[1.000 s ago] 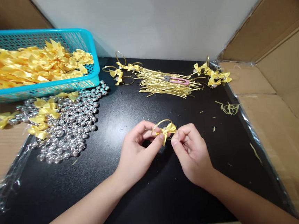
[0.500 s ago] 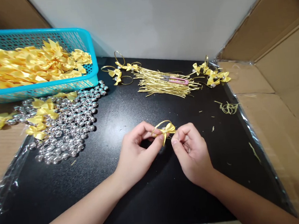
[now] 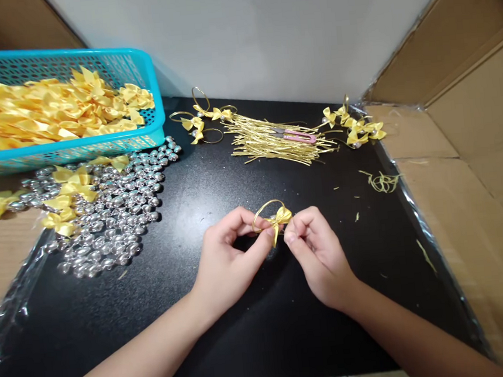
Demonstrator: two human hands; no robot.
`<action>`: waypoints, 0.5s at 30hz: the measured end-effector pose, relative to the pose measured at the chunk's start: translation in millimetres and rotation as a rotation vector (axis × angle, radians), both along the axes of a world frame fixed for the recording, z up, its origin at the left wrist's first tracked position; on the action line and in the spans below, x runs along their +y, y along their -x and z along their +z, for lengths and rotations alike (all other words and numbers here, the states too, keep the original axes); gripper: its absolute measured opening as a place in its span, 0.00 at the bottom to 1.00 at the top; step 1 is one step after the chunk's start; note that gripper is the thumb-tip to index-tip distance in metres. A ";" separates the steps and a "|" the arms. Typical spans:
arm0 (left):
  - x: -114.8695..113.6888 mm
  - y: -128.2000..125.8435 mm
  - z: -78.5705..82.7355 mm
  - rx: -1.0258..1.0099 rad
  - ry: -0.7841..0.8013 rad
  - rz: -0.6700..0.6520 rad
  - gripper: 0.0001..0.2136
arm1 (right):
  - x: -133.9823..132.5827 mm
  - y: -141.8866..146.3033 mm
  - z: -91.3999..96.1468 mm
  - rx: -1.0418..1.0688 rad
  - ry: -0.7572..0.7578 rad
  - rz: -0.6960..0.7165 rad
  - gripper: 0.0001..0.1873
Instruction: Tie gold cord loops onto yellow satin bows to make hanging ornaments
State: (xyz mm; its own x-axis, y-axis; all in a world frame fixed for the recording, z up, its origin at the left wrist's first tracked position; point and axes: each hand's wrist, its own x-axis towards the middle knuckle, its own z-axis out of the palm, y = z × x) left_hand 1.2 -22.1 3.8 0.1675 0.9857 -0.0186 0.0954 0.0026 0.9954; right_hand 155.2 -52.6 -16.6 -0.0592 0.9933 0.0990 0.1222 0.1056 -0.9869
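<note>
Between thumb and fingers, my left hand (image 3: 228,252) pinches a yellow ribbon bow (image 3: 283,215) at its left side. A loop of gold cord (image 3: 267,203) stands up from the bow, and one ribbon tail hangs down. Close at the bow's right side is my right hand (image 3: 321,253), its thumb and fingertips pressed together. Whatever sits in that pinch is too small and covered to make out. Both hands are held above the black tabletop (image 3: 265,340).
A blue basket (image 3: 152,97) of yellow bows stands at the back left. Silver beads (image 3: 109,224) with several bows lie before it. Behind my hands are cut gold cords (image 3: 269,146) with pink-handled snips (image 3: 297,136), and looped bows (image 3: 354,129). Thread scraps (image 3: 383,181) lie right.
My right hand has shifted slightly left, closer to the bow. My left hand still pinches the bow, which has turned a little.
</note>
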 end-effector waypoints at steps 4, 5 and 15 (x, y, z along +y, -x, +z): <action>-0.6 0.1 0.2 0.031 -0.034 0.001 0.04 | -0.1 0.6 -1.1 0.001 0.011 -0.011 0.07; -0.7 0.2 0.3 0.036 -0.036 0.002 0.04 | -0.2 0.7 -0.9 0.002 0.015 -0.013 0.07; -0.9 -0.2 -0.5 0.031 -0.053 0.004 0.04 | -0.3 1.8 -1.8 0.054 0.014 -0.008 0.08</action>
State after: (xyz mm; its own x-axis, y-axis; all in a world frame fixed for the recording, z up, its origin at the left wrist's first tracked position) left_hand 1.4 -23.0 3.3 0.1641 0.9860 0.0281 0.1260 -0.0493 0.9908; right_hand 153.4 -52.9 -18.3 -0.0461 0.9950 0.0884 0.0695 0.0915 -0.9934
